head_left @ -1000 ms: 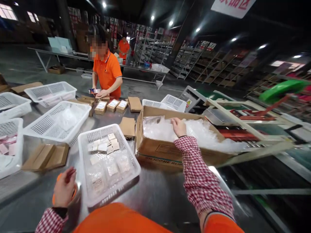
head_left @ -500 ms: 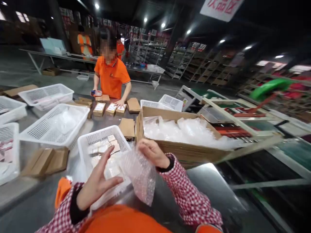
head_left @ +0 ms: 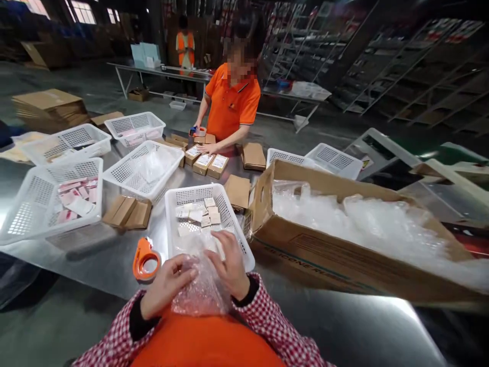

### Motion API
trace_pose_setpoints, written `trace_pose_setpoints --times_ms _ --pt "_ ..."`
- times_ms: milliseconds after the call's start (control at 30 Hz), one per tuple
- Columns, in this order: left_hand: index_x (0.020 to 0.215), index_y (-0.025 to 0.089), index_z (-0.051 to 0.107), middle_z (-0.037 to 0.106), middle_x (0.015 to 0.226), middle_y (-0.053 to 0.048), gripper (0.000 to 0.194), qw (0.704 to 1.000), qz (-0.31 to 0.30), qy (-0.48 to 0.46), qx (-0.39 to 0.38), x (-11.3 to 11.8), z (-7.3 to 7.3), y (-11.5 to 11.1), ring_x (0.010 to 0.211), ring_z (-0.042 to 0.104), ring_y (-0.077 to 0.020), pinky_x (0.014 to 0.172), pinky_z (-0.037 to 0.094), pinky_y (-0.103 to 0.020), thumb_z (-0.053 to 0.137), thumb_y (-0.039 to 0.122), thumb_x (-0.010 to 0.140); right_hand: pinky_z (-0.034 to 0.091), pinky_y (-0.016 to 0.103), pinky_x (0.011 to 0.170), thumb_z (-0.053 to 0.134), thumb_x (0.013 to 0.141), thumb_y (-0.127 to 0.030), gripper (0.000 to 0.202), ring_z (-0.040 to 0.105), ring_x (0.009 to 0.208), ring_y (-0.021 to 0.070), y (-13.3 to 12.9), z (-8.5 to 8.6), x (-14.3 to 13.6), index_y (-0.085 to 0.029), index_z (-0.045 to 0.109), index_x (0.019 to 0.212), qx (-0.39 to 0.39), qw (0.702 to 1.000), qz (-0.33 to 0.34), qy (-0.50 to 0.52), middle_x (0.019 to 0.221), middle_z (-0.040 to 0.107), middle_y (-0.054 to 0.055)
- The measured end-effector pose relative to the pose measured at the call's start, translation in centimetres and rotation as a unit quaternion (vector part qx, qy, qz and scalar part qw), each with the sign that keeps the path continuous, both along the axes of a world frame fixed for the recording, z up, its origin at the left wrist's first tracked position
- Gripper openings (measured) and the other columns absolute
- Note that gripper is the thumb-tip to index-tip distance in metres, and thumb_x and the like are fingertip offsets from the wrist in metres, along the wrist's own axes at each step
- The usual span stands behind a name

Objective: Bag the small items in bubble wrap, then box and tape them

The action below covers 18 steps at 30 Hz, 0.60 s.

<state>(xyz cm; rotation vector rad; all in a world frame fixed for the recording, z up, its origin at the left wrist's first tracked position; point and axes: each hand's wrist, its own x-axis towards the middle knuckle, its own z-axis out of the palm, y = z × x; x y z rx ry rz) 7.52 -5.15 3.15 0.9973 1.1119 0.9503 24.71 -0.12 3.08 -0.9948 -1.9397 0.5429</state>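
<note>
A clear bubble wrap bag (head_left: 202,293) hangs in front of my orange top, over the near edge of a white basket (head_left: 173,204). On the left, my left hand (head_left: 170,283) pinches the bag between thumb and fingers. My right hand (head_left: 229,262) grips the bag's upper right part with bent fingers, thumb and forefinger somewhat apart. Whether anything lies inside the bag I cannot make out. Small white boxes (head_left: 206,219) sit in the basket beyond my hands. An orange tape dispenser (head_left: 143,260) lies left of the basket.
To the right stands a long cardboard box (head_left: 305,260) full of bubble wrap bags (head_left: 351,219). Folded brown cartons (head_left: 128,211) and more white baskets (head_left: 143,173) are on the left. Across the table a co-worker (head_left: 233,107) handles labelled cartons (head_left: 210,164).
My left hand, open and apart before, has come onto the bag. The bag and my right hand have moved nearer my body and left. The view has turned left and down.
</note>
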Motion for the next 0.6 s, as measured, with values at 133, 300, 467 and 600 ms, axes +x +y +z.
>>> trace_pose_setpoints --times_ms 133,300,467,600 --pt "0.087 0.017 0.055 0.059 0.073 0.001 0.035 0.98 0.168 0.101 0.018 -0.4 -0.2 -0.2 0.067 0.056 -0.0153 0.064 0.046 -0.027 0.071 0.041 0.067 0.045 0.028 0.065 0.063 0.079 -0.037 0.035 0.052 0.068 0.014 -1.6 -0.2 -1.7 -0.017 0.052 0.106 -0.166 0.977 0.135 -0.006 0.086 0.057 0.003" --pt "0.12 0.018 0.047 0.063 0.085 -0.002 0.057 0.951 0.247 0.183 0.028 -2.6 -0.7 -0.4 0.066 0.058 -0.0156 0.06 0.047 -0.026 0.064 0.044 0.072 0.042 0.024 0.061 0.052 0.085 -0.036 0.02 0.052 0.063 0.0112 -0.2 -2.4 -3.8 -0.017 0.059 0.084 -0.341 0.913 0.209 0.08 0.069 0.056 -0.001" --pt "0.111 0.017 0.057 0.053 0.06 0.003 0.047 0.978 0.078 0.189 -0.045 -6.3 -2.0 -0.9 0.045 0.049 -0.0128 0.047 0.04 -0.024 0.044 0.053 0.084 0.047 0.023 0.063 0.048 0.087 -0.037 0.023 0.056 0.066 0.0112 6.8 -5.9 -4.6 -0.016 0.058 0.09 -0.43 0.89 0.131 0.073 0.074 0.058 0.0" --pt "0.068 0.018 0.061 0.053 0.061 0.0 0.042 0.956 0.052 0.29 -0.001 -7.5 -3.0 -0.8 0.057 0.051 -0.0149 0.054 0.042 -0.024 0.044 0.054 0.084 0.049 0.026 0.073 0.041 0.091 -0.023 0.023 0.061 0.08 0.0138 12.8 -9.0 -6.5 -0.014 0.061 0.096 -0.41 0.901 0.055 -0.128 0.086 0.064 0.006"
